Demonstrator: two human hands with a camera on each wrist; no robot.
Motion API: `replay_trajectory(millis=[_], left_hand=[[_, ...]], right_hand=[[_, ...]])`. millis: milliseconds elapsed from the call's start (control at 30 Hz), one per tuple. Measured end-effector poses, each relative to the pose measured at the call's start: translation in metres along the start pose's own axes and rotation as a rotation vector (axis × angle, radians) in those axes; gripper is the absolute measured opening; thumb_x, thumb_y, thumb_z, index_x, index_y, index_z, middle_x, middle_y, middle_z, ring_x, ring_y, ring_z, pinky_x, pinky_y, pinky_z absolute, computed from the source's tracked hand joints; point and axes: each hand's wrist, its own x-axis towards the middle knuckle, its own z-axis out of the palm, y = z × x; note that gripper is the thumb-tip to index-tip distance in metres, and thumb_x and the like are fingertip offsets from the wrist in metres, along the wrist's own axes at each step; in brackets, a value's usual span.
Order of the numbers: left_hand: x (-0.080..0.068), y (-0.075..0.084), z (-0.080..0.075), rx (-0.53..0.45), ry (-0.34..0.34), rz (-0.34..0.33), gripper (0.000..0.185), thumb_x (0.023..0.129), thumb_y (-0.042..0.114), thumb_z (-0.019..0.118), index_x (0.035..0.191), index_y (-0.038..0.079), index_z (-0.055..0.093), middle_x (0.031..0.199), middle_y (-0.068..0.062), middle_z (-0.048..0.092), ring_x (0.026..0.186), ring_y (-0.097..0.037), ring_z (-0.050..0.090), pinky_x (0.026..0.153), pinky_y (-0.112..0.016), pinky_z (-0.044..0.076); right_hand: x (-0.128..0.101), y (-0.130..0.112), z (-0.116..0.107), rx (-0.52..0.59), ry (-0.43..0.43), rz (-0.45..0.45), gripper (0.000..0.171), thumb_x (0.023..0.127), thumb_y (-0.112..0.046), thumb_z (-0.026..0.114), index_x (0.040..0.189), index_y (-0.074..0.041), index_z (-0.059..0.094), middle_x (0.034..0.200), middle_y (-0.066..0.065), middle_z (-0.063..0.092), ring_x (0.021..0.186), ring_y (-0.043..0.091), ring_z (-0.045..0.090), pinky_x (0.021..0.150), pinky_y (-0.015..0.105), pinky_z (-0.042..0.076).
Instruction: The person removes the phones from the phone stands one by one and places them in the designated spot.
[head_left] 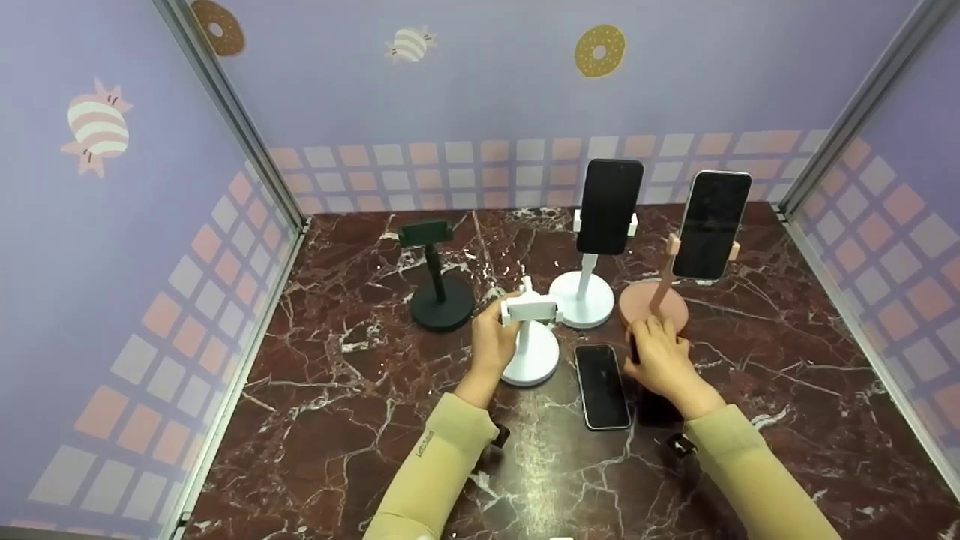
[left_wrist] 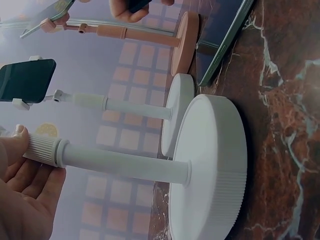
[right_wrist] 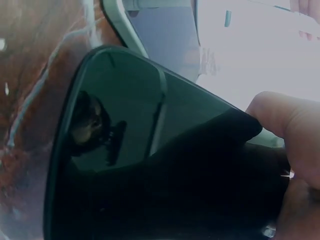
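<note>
My left hand (head_left: 501,324) grips the ribbed neck just under the clamp of an empty white phone stand (head_left: 531,352); in the left wrist view its pole (left_wrist: 120,162) and round base (left_wrist: 210,165) fill the frame, with my fingers (left_wrist: 30,182) curled around the neck. My right hand (head_left: 657,354) holds a dark phone (head_left: 654,409) low over the table, mostly hidden beneath the hand. The right wrist view shows this phone's glossy face (right_wrist: 150,160) with my thumb (right_wrist: 285,120) on its edge. Another phone (head_left: 602,386) lies flat between my two hands.
Behind stand a black empty stand (head_left: 439,289), a white stand (head_left: 583,296) holding a black phone (head_left: 609,206), and a pink stand (head_left: 651,301) holding a phone (head_left: 711,225). Purple panel walls enclose the marble table (head_left: 337,420) on three sides.
</note>
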Motion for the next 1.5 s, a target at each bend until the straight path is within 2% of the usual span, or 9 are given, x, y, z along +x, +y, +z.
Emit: replay_trajectory(millis=[400,667,1067,1333,1500], left_hand=[[0.028,0.002,-0.005,-0.012,0.000,0.023,0.027,0.088,0.000,0.076,0.115,-0.003,0.075,0.113,-0.020,0.077,0.108,-0.036,0.074,0.094,-0.046,0.059],[0.046,-0.005,-0.004,0.008,0.004,0.052,0.027,0.088,0.004,0.078,0.114,-0.003,0.075,0.108,-0.020,0.078,0.104,-0.036,0.075,0.090,-0.047,0.060],[0.070,-0.011,-0.002,-0.025,-0.026,-0.065,0.023,0.088,0.010,0.077,0.108,-0.003,0.075,0.105,-0.021,0.078,0.103,-0.036,0.073,0.089,-0.049,0.059],[0.084,-0.023,-0.001,-0.012,-0.022,-0.075,0.024,0.086,0.006,0.075,0.106,-0.006,0.074,0.103,-0.024,0.077,0.098,-0.037,0.073,0.088,-0.049,0.058],[0.088,-0.029,0.000,-0.002,-0.017,-0.062,0.025,0.085,0.007,0.077,0.106,-0.006,0.074,0.104,-0.023,0.077,0.101,-0.038,0.073,0.090,-0.050,0.058]], right_hand=[[0.008,0.005,0.005,0.042,-0.106,0.040,0.037,0.074,-0.008,0.078,0.101,-0.005,0.052,0.100,0.019,0.054,0.106,0.045,0.045,0.076,0.071,0.043],[0.013,0.009,0.006,0.096,-0.172,0.067,0.036,0.074,-0.008,0.076,0.100,-0.006,0.052,0.099,0.017,0.055,0.105,0.043,0.043,0.075,0.069,0.043],[0.017,0.010,0.011,0.130,-0.248,0.102,0.038,0.074,-0.011,0.076,0.102,-0.005,0.052,0.101,0.018,0.056,0.108,0.045,0.043,0.076,0.067,0.044],[0.021,0.013,0.016,0.158,-0.291,0.108,0.036,0.076,-0.013,0.077,0.101,-0.006,0.052,0.103,0.018,0.056,0.110,0.045,0.043,0.078,0.066,0.044],[0.023,0.016,0.017,0.179,-0.309,0.124,0.035,0.078,-0.014,0.077,0.101,-0.006,0.052,0.105,0.019,0.055,0.114,0.047,0.043,0.081,0.067,0.043]])
